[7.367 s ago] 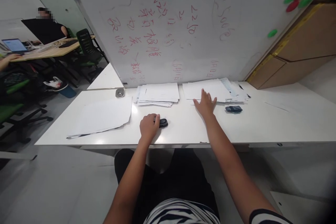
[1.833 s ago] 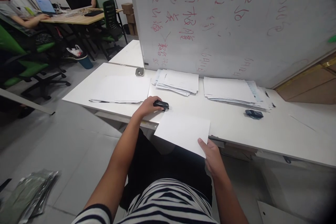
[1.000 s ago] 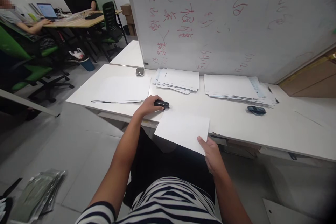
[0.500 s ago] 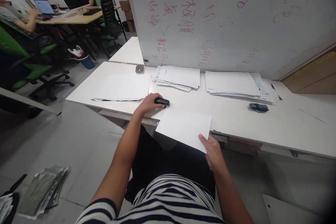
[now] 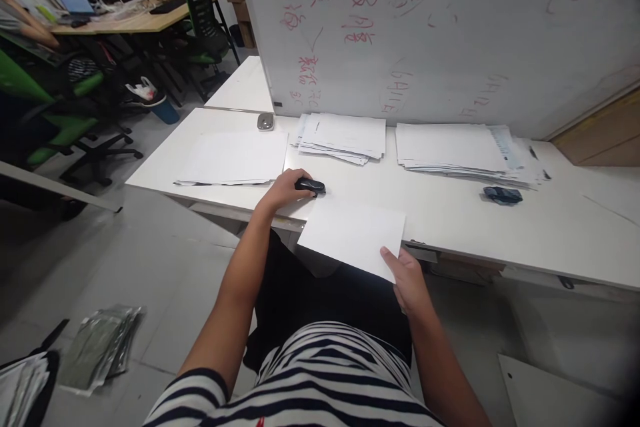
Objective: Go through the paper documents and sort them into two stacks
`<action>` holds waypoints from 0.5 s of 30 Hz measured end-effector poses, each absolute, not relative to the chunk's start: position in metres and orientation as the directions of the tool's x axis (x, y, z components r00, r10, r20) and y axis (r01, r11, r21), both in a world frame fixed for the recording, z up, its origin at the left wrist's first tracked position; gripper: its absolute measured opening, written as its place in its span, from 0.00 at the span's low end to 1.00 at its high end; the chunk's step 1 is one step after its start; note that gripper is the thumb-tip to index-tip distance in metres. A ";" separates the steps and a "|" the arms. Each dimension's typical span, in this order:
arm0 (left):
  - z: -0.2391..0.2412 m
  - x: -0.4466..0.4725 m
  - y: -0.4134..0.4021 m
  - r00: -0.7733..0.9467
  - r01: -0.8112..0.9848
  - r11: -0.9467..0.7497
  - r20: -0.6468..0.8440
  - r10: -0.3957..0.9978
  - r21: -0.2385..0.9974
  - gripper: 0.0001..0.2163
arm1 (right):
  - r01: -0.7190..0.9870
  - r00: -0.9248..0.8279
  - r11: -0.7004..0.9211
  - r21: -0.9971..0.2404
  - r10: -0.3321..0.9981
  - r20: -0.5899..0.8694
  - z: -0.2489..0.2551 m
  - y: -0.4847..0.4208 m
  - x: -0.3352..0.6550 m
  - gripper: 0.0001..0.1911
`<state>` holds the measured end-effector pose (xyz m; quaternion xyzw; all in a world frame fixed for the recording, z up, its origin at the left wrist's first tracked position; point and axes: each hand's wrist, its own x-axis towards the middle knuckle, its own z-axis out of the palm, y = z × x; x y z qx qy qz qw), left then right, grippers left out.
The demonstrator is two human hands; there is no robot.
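Note:
My left hand [image 5: 286, 189] is closed around a small black stapler [image 5: 312, 185] that rests on the white desk. Beside the stapler's front end lies the upper left corner of some white paper [image 5: 353, 235]; I cannot tell whether the corner is between its jaws. My right hand [image 5: 409, 277] pinches the paper's lower right corner, thumb on top and fingers underneath. The near edge of the paper juts out past the desk edge over my lap. How many sheets it has cannot be made out.
Paper stacks lie at the left [image 5: 233, 157], back middle [image 5: 345, 135] and back right [image 5: 450, 147] of the desk [image 5: 440, 220]. A dark blue object [image 5: 503, 195] sits at the right. Behind stands a whiteboard [image 5: 430, 33]. Plastic-wrapped packets [image 5: 100, 347] lie on the floor.
My view has tilted slightly, so the desk and whiteboard sit a little higher in it. Both hands keep their hold on the stapler and the paper, with hardly any movement.

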<state>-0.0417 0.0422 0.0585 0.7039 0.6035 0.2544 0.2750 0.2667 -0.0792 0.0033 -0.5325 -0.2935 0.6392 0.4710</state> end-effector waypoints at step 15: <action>0.078 -0.040 0.046 0.177 0.803 -0.068 -0.128 0.976 0.592 0.19 | -0.298 -0.022 -0.393 -0.870 0.914 -0.405 0.008 -0.077 0.266 0.23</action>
